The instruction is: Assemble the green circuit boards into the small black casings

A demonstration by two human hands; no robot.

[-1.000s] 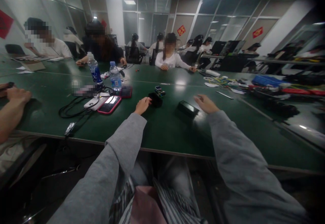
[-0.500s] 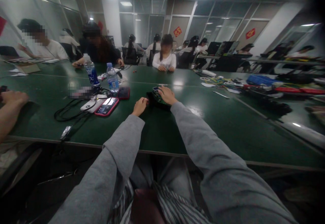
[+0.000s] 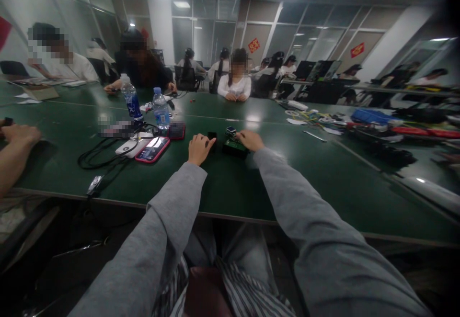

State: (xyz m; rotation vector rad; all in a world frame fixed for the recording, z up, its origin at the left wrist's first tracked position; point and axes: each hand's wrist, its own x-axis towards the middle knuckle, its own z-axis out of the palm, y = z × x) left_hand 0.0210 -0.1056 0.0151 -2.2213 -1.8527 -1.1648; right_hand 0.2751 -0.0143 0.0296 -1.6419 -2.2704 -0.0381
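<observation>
My L hand (image 3: 200,150), half-curled by small black block (image 3: 212,140), grip unclear; R hand (image 3: 250,140), fingers bent, at green circuit bd w/ screen (image 3: 231,130), can't tell if pinching. Bd's at black rectangular box (image 3: 235,150), beyond green worktop's (image 3: 230,187) near edge; block's apart, seating unclear.

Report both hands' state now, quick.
Left hand: at the black piece; grip cannot be told.
Right hand: at the electronic module; grip cannot be told.

Seen from the seat, the dark green table (image 3: 230,185) bears a black box (image 3: 235,152) at twelve o'clock, two plastic bottles (image 3: 132,102) near eleven, a pink-edged phone (image 3: 154,150) beside a white device (image 3: 125,150) at ten, and coloured cables (image 3: 312,115) with a thin silvery rod (image 3: 315,136) between one and two.
</observation>
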